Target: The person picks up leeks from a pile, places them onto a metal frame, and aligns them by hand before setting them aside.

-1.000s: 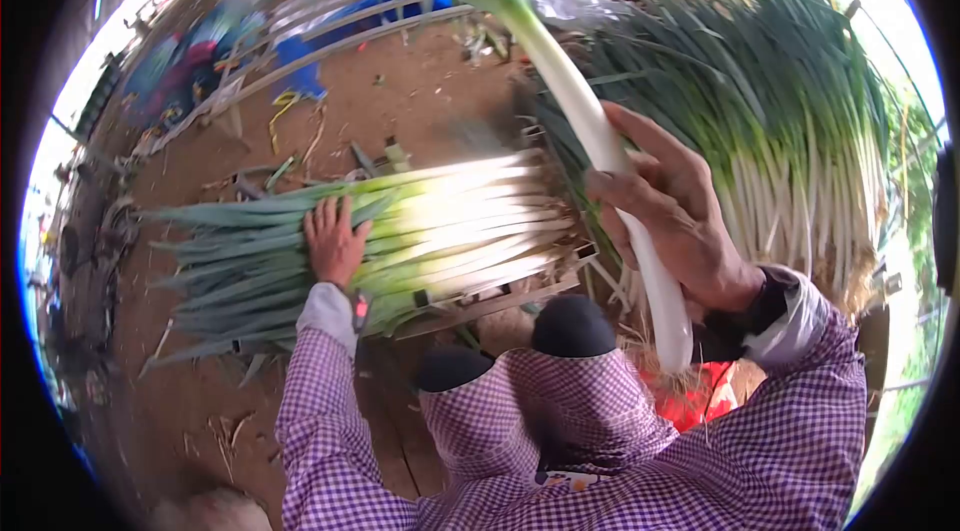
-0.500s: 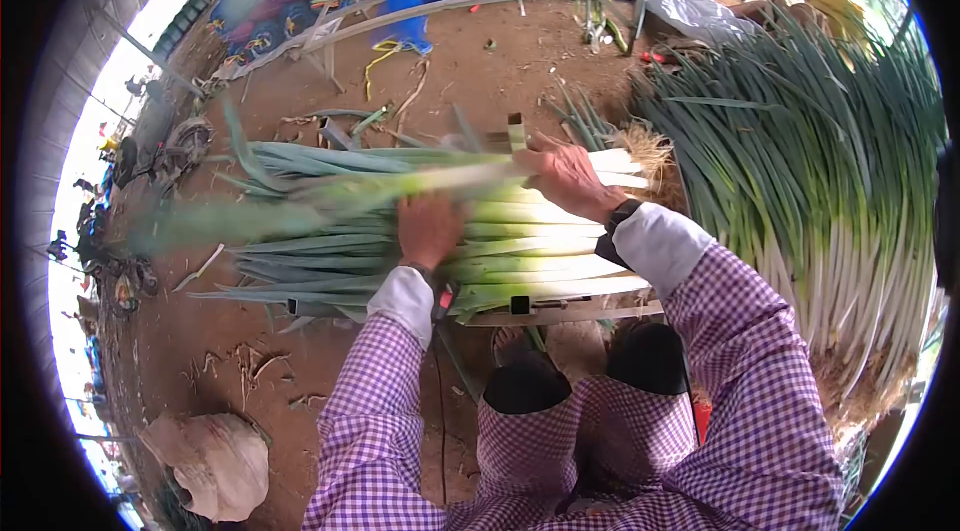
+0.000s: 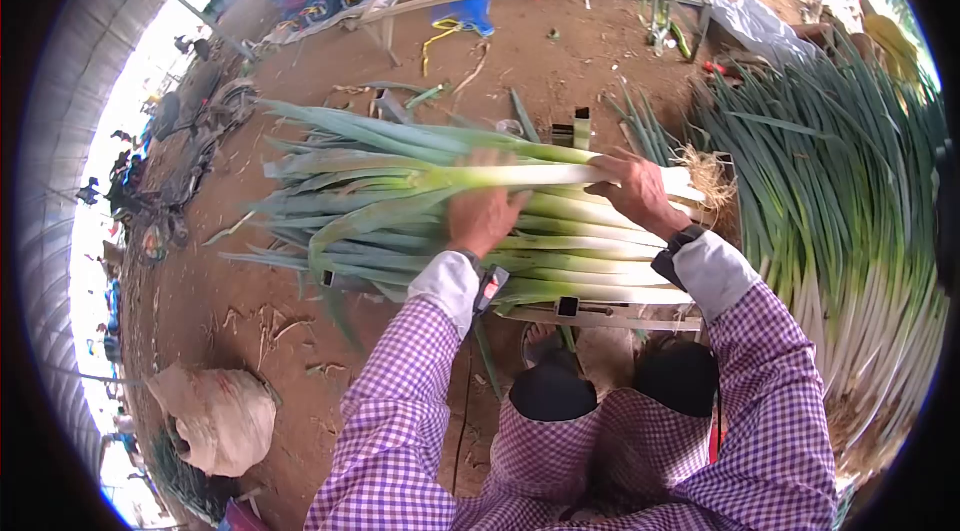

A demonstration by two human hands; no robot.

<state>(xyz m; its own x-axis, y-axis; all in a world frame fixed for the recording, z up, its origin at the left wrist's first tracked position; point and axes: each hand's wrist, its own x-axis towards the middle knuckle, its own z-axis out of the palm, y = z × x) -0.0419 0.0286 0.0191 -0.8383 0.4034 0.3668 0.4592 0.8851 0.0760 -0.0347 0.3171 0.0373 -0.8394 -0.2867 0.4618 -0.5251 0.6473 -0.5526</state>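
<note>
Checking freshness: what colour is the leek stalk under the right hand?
The long leek stalk under the right hand is white, greening leftward; head view.

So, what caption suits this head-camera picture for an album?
Left hand and right hand hold a leek atop the stacked leeks in a metal frame beside a larger pile.

Smooth, glossy leeks [image 3: 560,231] on a metal frame [image 3: 600,312]; matt dirt floor [image 3: 250,331]; checked cloth sleeves [image 3: 400,411].

The right hand [image 3: 635,193] grips the top leek [image 3: 520,174] near the root end of the leek bundle [image 3: 400,231], the left hand [image 3: 483,216] lies flat on the bundle's middle, a metal frame [image 3: 600,314] sits beneath it, and a larger leek pile [image 3: 850,221] spreads beside its roots.
</note>
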